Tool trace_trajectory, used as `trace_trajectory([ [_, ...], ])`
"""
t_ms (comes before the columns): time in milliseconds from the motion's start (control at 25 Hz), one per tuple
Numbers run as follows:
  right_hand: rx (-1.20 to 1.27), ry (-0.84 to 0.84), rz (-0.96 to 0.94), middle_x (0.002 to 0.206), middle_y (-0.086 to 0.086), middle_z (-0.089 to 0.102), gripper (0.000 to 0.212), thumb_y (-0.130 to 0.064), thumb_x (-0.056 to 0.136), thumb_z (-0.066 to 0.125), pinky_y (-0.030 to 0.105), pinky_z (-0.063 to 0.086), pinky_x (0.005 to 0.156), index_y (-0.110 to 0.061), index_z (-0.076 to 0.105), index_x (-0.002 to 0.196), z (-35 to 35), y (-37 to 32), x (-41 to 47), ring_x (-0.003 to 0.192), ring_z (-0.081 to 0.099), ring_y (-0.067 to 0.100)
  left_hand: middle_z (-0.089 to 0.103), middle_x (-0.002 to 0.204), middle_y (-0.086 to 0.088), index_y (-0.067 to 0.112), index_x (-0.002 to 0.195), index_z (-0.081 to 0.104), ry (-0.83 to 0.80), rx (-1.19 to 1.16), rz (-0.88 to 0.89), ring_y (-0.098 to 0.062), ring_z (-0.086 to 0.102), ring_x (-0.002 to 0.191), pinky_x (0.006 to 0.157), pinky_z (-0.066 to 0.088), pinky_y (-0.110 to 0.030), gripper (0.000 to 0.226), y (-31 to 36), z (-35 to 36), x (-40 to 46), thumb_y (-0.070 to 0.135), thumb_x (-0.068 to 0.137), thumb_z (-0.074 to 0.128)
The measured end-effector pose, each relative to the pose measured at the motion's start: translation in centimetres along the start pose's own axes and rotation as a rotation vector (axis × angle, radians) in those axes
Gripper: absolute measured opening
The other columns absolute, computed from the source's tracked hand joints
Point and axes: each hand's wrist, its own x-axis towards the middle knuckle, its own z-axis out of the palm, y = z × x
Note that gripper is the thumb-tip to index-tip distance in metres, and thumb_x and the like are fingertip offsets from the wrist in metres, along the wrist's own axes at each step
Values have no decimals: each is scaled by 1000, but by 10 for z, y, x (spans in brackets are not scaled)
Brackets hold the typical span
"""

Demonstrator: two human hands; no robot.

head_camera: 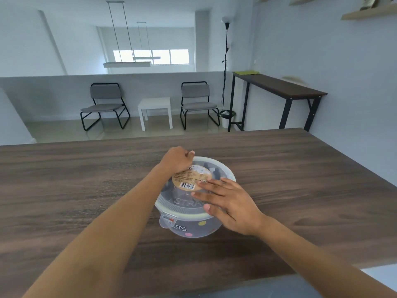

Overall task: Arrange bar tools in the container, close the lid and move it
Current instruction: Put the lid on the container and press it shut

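A container sits mid-table with its lid on — left hand at the far-left rim, right hand flat on the near-right side.

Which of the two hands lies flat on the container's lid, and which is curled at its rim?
The right hand lies flat, fingers spread across the lid. The left hand is curled at the lid's far rim.
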Motion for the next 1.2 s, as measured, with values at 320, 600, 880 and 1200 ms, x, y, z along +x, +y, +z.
trace_trajectory([
  [320,-4,72,20,131,-5,62,37,-33,92,41,37,40,107,-31,63,122,4,-1,2,126,54,15,71,93,-19,3,86,66,-91,4,32,-21,57,74,61,40,-25,38,-12,1,6,24,97,37],
  [600,4,62,22,131,-5,62,37,-32,92,40,41,42,105,-31,64,121,2,-2,5,126,53,15,20,160,6,21,149,28,-104,-25,194,-10,14,147,122,6,-39,56,-35,-3,-59,45,98,30],
  [880,13,79,15,130,-4,62,37,-32,92,42,43,43,104,-29,65,121,4,-3,4,125,54,17,21,155,15,32,147,21,-1,141,475,-1,10,146,120,2,-25,66,-71,-4,-149,65,90,20],
  [1200,22,90,7,131,-3,62,37,-33,92,41,41,42,105,-29,64,121,5,-3,4,127,53,18,69,119,-13,4,112,70,501,312,644,-30,65,112,97,50,-45,68,-71,21,-150,52,96,25],
])
